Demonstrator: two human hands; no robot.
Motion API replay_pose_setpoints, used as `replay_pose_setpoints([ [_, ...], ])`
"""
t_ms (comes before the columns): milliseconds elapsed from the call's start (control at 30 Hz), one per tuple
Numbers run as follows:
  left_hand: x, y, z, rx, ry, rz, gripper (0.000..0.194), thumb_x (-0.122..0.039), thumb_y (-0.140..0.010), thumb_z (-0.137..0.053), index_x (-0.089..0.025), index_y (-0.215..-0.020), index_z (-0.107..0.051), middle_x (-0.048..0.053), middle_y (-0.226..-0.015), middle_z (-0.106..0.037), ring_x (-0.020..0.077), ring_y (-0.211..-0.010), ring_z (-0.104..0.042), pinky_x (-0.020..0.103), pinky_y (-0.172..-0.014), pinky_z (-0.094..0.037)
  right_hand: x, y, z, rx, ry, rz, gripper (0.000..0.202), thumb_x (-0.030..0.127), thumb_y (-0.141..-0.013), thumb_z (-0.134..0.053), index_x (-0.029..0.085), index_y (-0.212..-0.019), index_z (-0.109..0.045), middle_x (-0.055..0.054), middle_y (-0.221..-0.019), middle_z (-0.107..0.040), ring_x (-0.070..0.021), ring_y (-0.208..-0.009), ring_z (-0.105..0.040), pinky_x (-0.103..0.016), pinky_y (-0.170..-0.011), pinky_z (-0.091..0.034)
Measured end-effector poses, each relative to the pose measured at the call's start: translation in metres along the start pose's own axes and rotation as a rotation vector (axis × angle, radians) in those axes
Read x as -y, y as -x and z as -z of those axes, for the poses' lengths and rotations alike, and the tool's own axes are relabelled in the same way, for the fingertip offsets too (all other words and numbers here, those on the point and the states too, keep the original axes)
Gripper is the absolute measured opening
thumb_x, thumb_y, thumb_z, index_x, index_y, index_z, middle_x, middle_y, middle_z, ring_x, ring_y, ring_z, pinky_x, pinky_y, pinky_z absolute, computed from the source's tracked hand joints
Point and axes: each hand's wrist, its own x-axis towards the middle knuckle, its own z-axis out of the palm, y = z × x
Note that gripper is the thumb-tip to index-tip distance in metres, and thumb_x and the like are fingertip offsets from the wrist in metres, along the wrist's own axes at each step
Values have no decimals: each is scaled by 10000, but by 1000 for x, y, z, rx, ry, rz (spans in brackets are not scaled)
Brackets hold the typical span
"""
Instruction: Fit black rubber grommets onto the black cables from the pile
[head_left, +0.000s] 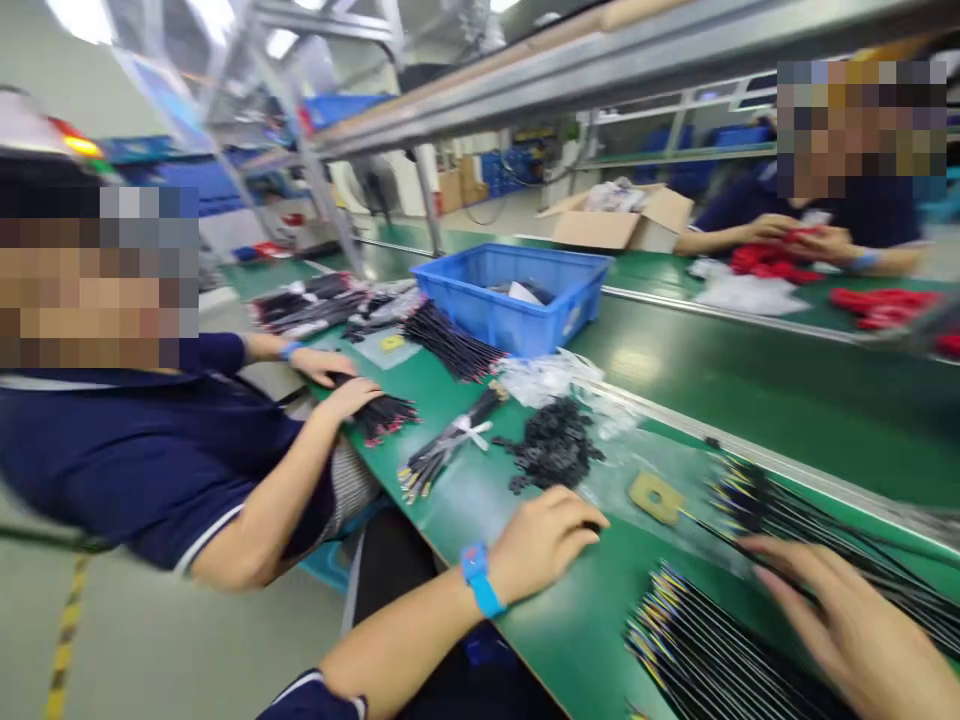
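My left hand [551,540], with a blue wristband, is over the green table's near edge, its fingertips closed on a small black piece [595,526]. Just beyond it lies a heap of small black parts [555,445]. My right hand [832,600] pinches a thin black cable [716,535], whose end reaches toward a yellow pad with a hole [655,497]. Below that cable is a bundle of black cables with coloured ends [720,640]. Another bundle [810,510] lies behind my right hand, partly hidden by it.
A blue bin [517,300] stands beyond the heap, near crumpled clear plastic [544,378]. At the left, a person's hands rest on a black cable bundle [382,415]. Across the line, another person handles red items [780,258] beside an open carton [615,220].
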Motion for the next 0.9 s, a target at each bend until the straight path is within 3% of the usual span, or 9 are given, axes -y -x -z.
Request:
replay_pose_setpoints([
  [167, -5, -32, 0, -215, 251, 4, 146, -247, -985, -656, -204, -1105, -730, 52, -1001, -714, 147, -859, -691, 276, -816, -582, 20, -15, 3, 14, 57, -80, 279, 373, -1081, -434, 255, -1148, -677, -53, -1023, -731, -199, -882, -767, -293, -721, -643],
  [333, 6, -37, -15, -330, 270, 40, 150, -279, -987, -658, -204, -1095, -729, 38, -953, -695, 145, -832, -695, 271, -768, -564, 30, -16, 10, 23, 69, -90, 336, 297, -1088, -374, 259, -1251, -665, -58, -1041, -713, -190, -909, -758, -277, -731, -631],
  [433, 16, -33, -17, -332, 258, 79, 146, -287, -981, -671, -203, -1085, -731, 34, -957, -687, 141, -826, -690, 271, -770, -561, 58, 2, 30, 20, 149, -77, 404, 475, -1083, -434, 257, -1374, -608, -90, -1119, -714, -230, -929, -742, -330, -775, -625],
  [533, 18, -31, -16, -323, 280, 95, 152, -284, -987, -671, -210, -1108, -724, 37, -990, -680, 144, -860, -694, 280, -803, -562, 100, 29, 45, 66, 344, -54, 805, 750, -975, -448, 238, -1597, -439, -159, -1205, -720, -302, -846, -703, -433, -715, -596],
  [633, 15, -30, -16, -310, 288, 71, 149, -272, -991, -674, -218, -1121, -721, 34, -996, -677, 134, -856, -688, 266, -802, -561, 129, 56, 41, 106, 489, -60, 939, 796, -963, -357, 203, -1687, -282, -201, -1352, -685, -308, -796, -674, -451, -666, -533],
  [767, 10, -29, -16, -287, 275, 5, 133, -235, -980, -689, -225, -1108, -723, 19, -966, -681, 116, -832, -691, 234, -781, -560, 121, 77, 23, 72, 536, -85, 857, 666, -1031, -408, 130, -1685, -267, -210, -1394, -666, -288, -850, -664, -436, -754, -491],
  [900, 10, -29, -16, -301, 284, -5, 137, -231, -975, -693, -222, -1108, -725, 14, -960, -683, 114, -824, -693, 232, -771, -564, 94, 72, 16, 31, 495, -14, 802, 589, -1045, -509, 124, -1668, -309, -174, -1288, -720, -269, -860, -644, -410, -813, -465],
])
